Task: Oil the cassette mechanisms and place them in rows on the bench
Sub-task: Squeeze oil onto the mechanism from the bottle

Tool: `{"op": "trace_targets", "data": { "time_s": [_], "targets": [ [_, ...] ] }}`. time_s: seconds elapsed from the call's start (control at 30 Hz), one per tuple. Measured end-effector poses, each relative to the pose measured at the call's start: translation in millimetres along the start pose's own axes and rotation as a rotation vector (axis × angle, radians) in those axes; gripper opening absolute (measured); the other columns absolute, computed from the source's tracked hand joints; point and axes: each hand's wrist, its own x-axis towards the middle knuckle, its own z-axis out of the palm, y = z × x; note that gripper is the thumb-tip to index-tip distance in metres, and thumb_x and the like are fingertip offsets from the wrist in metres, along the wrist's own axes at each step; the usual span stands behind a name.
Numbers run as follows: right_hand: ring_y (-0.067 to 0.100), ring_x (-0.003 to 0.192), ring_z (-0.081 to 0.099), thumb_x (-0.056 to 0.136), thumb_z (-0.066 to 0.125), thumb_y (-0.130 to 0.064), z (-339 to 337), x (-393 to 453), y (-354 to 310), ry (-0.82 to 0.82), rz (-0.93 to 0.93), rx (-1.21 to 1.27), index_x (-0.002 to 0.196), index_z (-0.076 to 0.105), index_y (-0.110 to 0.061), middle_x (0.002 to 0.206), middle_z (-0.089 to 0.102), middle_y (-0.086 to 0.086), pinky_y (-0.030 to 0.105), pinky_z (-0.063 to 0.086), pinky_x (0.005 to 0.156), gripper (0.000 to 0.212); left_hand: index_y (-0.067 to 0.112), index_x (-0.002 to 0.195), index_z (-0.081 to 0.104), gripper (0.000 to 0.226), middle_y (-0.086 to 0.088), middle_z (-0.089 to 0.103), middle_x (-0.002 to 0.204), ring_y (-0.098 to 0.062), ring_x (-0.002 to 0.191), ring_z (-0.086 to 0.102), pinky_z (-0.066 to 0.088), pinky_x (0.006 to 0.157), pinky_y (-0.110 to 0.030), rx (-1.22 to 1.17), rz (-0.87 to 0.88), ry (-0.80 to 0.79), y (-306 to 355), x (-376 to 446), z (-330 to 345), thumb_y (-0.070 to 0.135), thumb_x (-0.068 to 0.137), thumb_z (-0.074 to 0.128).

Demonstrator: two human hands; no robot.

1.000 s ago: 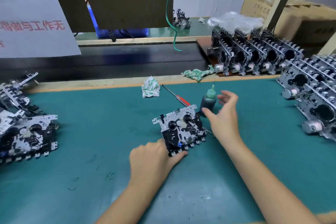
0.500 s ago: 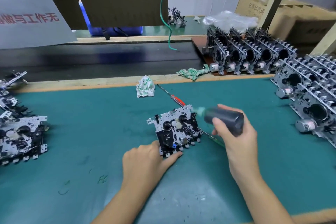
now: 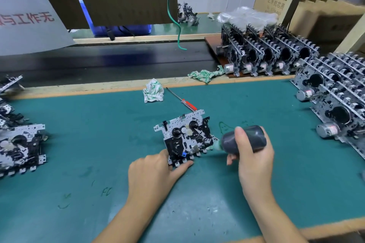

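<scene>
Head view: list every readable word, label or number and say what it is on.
"与工作无": red characters on the white hanging sign; the sign's top line is cut off.
"亿惠机芯厂": black print on the cardboard box, blurred, so uncertain; the number line under it is unreadable.
"FC": faint scribble on the green bench mat, uncertain.

The cassette mechanism [image 3: 185, 136] lies just past the left hand [image 3: 156, 171] fingers. The oil bottle [image 3: 244, 140] sits in the right hand [image 3: 254, 162] fingers, beside it.
</scene>
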Motion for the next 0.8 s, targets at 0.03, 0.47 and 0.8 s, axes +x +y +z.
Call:
{"op": "trace_targets", "data": {
  "time_s": [0.03,0.47,0.8],
  "targets": [
    [0.019,0.035,0.046,0.073,0.061,-0.048,0.0,0.0,1.0,-0.006,-0.009,-0.017,0.071,0.045,-0.012,0.055,0.054,0.001,0.02,0.04,0.042,0.04,0.024,0.071,0.046,0.07,0.003,0.064,0.064,-0.017,0.071,0.064,0.029,0.053,-0.029,0.006,-0.001,-0.004,0.0,0.2,0.1,0.086,0.066,0.014],
    [0.017,0.043,0.058,0.073,0.063,-0.046,0.6,-0.1,2.8,-0.051,0.001,-0.063,0.077,0.05,-0.01,0.065,0.063,-0.002,0.028,0.05,0.046,0.039,0.027,0.072,0.051,0.068,0.005,0.063,0.062,-0.014,0.07,0.064,0.029,0.052,-0.028,0.004,-0.01,-0.001,0.4,1.2,1.5,0.085,0.067,0.017],
    [0.015,0.05,0.062,0.08,0.062,-0.03,1.5,-0.9,2.6,-0.065,0.0,-0.068,0.078,0.05,-0.007,0.065,0.062,-0.004,0.035,0.053,0.047,0.026,0.024,0.071,0.056,0.07,0.003,0.061,0.059,-0.017,0.068,0.064,0.028,0.052,-0.028,-0.004,-0.013,-0.012,0.6,0.9,0.3,0.085,0.069,0.023]
  ]
}}
